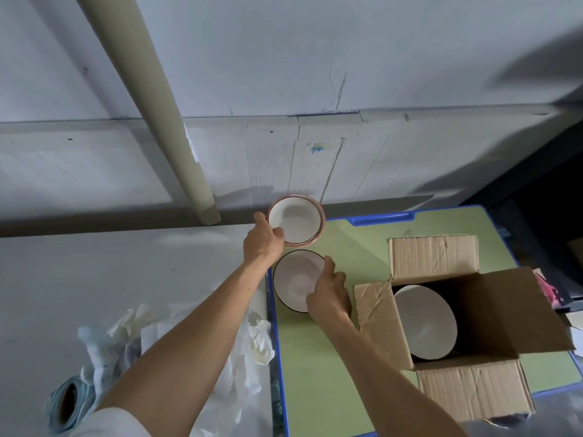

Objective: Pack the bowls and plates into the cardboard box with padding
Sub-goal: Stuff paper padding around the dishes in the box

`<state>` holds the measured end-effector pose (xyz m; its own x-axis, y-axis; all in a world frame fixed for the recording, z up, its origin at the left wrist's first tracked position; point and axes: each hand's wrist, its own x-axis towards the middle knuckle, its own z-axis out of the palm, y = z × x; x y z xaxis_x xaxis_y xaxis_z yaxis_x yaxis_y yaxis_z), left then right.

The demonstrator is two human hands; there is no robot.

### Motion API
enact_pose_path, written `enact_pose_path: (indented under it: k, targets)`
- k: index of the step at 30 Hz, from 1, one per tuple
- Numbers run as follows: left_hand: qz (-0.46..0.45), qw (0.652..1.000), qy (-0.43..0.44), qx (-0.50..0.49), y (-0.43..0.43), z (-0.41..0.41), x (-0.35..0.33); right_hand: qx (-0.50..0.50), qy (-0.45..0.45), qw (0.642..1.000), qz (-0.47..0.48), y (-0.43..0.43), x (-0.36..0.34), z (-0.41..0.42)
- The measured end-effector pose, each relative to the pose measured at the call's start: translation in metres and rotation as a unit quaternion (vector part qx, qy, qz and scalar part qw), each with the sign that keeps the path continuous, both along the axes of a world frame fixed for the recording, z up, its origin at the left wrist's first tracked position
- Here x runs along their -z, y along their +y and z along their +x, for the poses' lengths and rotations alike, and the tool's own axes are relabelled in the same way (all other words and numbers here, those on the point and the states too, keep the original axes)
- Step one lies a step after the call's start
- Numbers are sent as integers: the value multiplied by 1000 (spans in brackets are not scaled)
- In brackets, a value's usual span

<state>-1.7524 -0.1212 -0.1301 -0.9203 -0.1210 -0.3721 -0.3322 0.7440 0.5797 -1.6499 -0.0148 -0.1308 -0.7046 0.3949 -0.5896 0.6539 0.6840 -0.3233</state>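
Seen from above, two bare arms reach forward over a green desk with a blue rim. The left hand grips the near-left rim of a white bowl with a pink edge, its fingers closed on the rim with the thumb inside; the bowl sits at the far-left corner of the desk, and it is unclear whether it is lifted or resting. Just nearer, the right hand holds a white bowl with a thin dark rim, its fingers curled over the right edge and the thumb on the rim. The two bowls are close together, almost touching.

To the right stands an open cardboard box, its four flaps folded outward. Inside it lies a larger plain white bowl, tilted against the left wall.

To the left of the desk, on a grey surface, lies a heap of crumpled white packing paper, and beside it a roll of tape.
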Motion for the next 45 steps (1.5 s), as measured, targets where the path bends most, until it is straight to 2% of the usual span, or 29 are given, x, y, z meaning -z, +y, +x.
enact_pose_path:
  k: [6,17,22,26,30,34,38,42,45]
  targets:
    - [-1,999,-41,22,5,11,12,38,3,998,-53,-4,8,31]
    - [-12,997,-50,60,15,37,18,65,8,997,-40,2,16,71]
    - [-21,991,-75,106,-3,40,14,33,14,999,-25,5,20,77]
    - [-38,991,2,128,-44,65,5,-9,27,999,18,1,18,83]
    - [-45,987,69,139,-89,96,-5,-124,99,979,126,-9,9,89]
    - [-76,985,100,123,-134,123,-5,-202,200,946,154,-17,2,94]
    - [-125,987,52,88,-161,152,0,-257,256,923,129,-23,-7,102]
    - [-224,972,-14,68,-151,182,1,-271,295,910,105,-24,-11,110]
    - [-199,979,-33,38,-133,194,13,-288,299,906,86,-25,-8,115]
